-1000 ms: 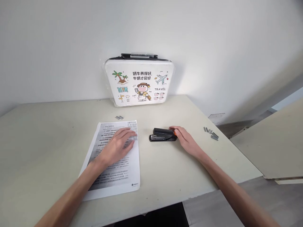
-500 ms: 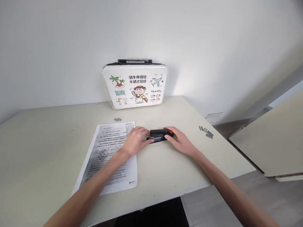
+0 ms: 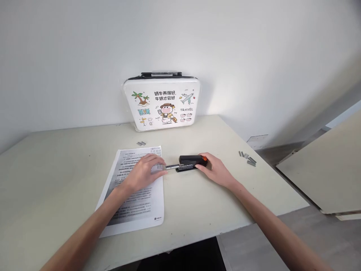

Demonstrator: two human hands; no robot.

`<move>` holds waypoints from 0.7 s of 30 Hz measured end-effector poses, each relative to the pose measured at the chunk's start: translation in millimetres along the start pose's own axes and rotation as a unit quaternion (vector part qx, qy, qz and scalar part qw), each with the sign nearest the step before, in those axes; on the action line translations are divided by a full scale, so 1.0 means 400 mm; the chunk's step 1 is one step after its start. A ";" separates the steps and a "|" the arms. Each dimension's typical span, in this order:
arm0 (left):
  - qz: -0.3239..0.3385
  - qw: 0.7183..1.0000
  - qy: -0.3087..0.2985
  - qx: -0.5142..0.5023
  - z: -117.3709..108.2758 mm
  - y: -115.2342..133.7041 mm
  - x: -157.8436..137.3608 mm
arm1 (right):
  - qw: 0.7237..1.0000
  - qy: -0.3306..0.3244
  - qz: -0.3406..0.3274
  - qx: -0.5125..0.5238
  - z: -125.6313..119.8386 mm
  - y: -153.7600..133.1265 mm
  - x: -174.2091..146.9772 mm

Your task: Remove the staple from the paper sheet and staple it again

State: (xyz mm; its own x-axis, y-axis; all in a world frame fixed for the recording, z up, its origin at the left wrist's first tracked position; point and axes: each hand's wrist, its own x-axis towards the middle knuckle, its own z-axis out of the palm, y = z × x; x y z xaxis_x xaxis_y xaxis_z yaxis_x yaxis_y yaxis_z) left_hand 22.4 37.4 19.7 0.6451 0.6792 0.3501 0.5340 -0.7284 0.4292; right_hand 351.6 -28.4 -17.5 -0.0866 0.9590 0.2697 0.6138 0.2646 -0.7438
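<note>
The person's right hand (image 3: 214, 170) is closed around the rear of a black plastic stapler with an orange accent (image 3: 190, 160), which lies on the pale, matte surface (image 3: 194, 207), just right of the white sheet of printed paper (image 3: 132, 222). The left hand (image 3: 143, 171), over that sheet, appears to pinch the end of a narrow, silver metal channel (image 3: 172, 166) jutting from the stapler's front. If that pinch slips, a spring inside could snap the channel back or catch a fingertip. Pulling hard or askew might bend it or spill any staples inside; its contents are too small to make out. A loose right-hand grip would let the whole stapler skid leftward. The left wrist, low over the paper, could also drag or crease it.
</note>
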 end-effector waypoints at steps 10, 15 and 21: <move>-0.216 0.957 0.083 0.173 -0.094 -0.242 0.061 | 1.000 -0.004 0.001 0.003 0.001 -0.004 -0.001; -0.262 0.944 0.064 0.190 -0.091 -0.300 0.084 | 1.000 -0.007 0.010 -0.001 -0.002 -0.004 -0.002; -0.243 0.948 0.104 0.175 -0.092 -0.296 0.061 | 1.000 -0.010 0.015 -0.005 -0.006 -0.010 0.000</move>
State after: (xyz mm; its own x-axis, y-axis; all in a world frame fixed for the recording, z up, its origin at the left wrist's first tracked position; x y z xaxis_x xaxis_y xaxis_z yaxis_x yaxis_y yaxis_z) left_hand -45.4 143.6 8.2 0.1732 0.9191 0.3539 0.9128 -0.2847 0.2928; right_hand 351.0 -29.5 -13.1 -0.0841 0.9683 0.2353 0.6235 0.2354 -0.7456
